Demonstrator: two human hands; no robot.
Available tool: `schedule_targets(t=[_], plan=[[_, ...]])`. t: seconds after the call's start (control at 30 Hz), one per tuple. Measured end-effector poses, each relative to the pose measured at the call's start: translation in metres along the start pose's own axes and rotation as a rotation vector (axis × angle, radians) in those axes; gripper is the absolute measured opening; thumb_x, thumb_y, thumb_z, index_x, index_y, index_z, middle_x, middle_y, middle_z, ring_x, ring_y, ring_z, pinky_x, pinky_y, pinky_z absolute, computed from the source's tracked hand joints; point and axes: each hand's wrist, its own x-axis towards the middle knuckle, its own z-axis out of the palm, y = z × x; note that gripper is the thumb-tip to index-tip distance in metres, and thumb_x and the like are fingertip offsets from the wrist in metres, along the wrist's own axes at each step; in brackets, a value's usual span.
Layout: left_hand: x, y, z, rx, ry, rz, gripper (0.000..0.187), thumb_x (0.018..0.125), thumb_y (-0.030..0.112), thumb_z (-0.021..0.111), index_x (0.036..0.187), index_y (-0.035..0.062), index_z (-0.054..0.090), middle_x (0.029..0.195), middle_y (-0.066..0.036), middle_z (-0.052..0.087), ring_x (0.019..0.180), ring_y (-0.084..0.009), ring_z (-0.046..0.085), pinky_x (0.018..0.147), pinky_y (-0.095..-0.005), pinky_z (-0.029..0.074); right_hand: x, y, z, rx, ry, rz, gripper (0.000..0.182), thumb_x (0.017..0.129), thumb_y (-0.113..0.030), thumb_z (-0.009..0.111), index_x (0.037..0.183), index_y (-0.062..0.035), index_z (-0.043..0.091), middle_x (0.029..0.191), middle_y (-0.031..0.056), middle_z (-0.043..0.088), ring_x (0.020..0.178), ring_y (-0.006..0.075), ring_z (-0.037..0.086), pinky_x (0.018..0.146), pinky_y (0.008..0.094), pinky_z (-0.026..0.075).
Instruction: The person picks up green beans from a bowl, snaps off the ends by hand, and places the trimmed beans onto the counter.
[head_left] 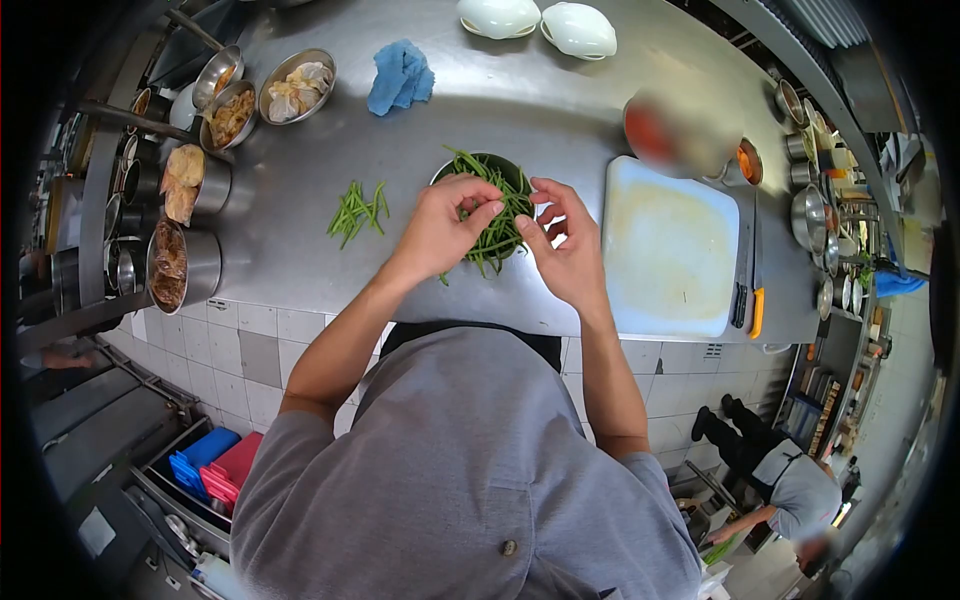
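Observation:
A metal bowl (503, 158) heaped with long green beans (492, 245) stands near the table's front edge. My left hand (450, 222) is over its left side, thumb and fingers closed together on a green bean, mostly hidden by the fingers. At the bowl's right side is my right hand (566, 245), fingers curled and thumb apart from the forefinger; I see nothing held between them. Left of the bowl lies a small pile of short green bean pieces (357, 213) on the steel table (300, 240).
A white cutting board (670, 250) lies right, with an orange-handled knife (757, 300) and a black-handled knife (740, 295) beside it. A blue cloth (400, 77) and white dishes (578, 32) are behind. Food containers (205, 265) line the left. Another person (790, 480) bends at lower right.

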Motion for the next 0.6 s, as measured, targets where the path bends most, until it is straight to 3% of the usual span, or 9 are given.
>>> schedule_targets(t=[0.13, 0.27, 0.37, 0.43, 0.47, 0.6], plan=[[-0.001, 0.018, -0.006, 0.319, -0.055, 0.25, 0.009, 0.086, 0.003, 0.071, 0.094, 0.0001, 0.072, 0.086, -0.011, 0.067, 0.082, -0.0275, 0.062, 0.074, -0.0369, 0.049, 0.003, 0.005, -0.003, -0.312, 0.018, -0.343, 0.018, 0.087, -0.007, 0.072, 0.104, -0.0036, 0.07, 0.099, 0.0121, 0.066, 0.085, 0.0281, 0.061, 0.075, 0.0374, 0.051], [-0.004, 0.019, -0.004, 0.446, -0.075, 0.308, 0.01, 0.086, 0.002, 0.069, 0.094, -0.0009, 0.071, 0.089, -0.014, 0.067, 0.09, -0.0354, 0.06, 0.08, -0.0423, 0.049, 0.002, 0.003, -0.001, -0.39, -0.05, -0.3, 0.012, 0.084, -0.005, 0.073, 0.095, -0.0029, 0.071, 0.096, 0.0125, 0.067, 0.089, 0.0323, 0.061, 0.078, 0.0413, 0.051], [-0.005, 0.017, -0.004, 0.477, -0.059, 0.369, 0.009, 0.086, 0.002, 0.07, 0.094, -0.0009, 0.071, 0.088, -0.013, 0.065, 0.082, -0.0289, 0.063, 0.074, -0.038, 0.05, 0.001, 0.006, 0.0, -0.346, -0.052, -0.315, 0.011, 0.083, -0.004, 0.073, 0.094, -0.0027, 0.071, 0.092, 0.0124, 0.067, 0.086, 0.0318, 0.06, 0.076, 0.0404, 0.051], [-0.008, 0.024, -0.004, 0.288, -0.093, 0.166, 0.008, 0.088, 0.002, 0.07, 0.095, -0.0019, 0.07, 0.085, -0.01, 0.065, 0.076, -0.021, 0.063, 0.068, -0.0334, 0.05, 0.001, 0.01, 0.0, -0.265, -0.034, -0.325, 0.01, 0.084, -0.004, 0.072, 0.094, -0.0022, 0.071, 0.09, 0.0127, 0.066, 0.081, 0.0302, 0.061, 0.073, 0.0384, 0.05], [-0.008, 0.026, -0.004, 0.193, -0.11, 0.066, 0.007, 0.089, 0.002, 0.07, 0.095, -0.0024, 0.07, 0.084, -0.008, 0.065, 0.073, -0.0171, 0.063, 0.066, -0.031, 0.051, 0.0, 0.009, 0.0, -0.184, -0.02, -0.26, 0.009, 0.086, -0.005, 0.072, 0.094, -0.0019, 0.07, 0.089, 0.0115, 0.066, 0.078, 0.0267, 0.06, 0.071, 0.036, 0.049], [-0.008, 0.009, 0.007, -0.232, -0.092, -0.034, 0.006, 0.094, 0.001, 0.068, 0.099, -0.0024, 0.069, 0.086, -0.003, 0.065, 0.073, -0.0075, 0.062, 0.064, -0.0238, 0.052, -0.006, 0.012, 0.006, 0.139, 0.047, -0.07, 0.009, 0.092, -0.009, 0.071, 0.095, -0.0004, 0.07, 0.085, 0.0059, 0.064, 0.069, 0.0129, 0.054, 0.065, 0.0271, 0.044]])
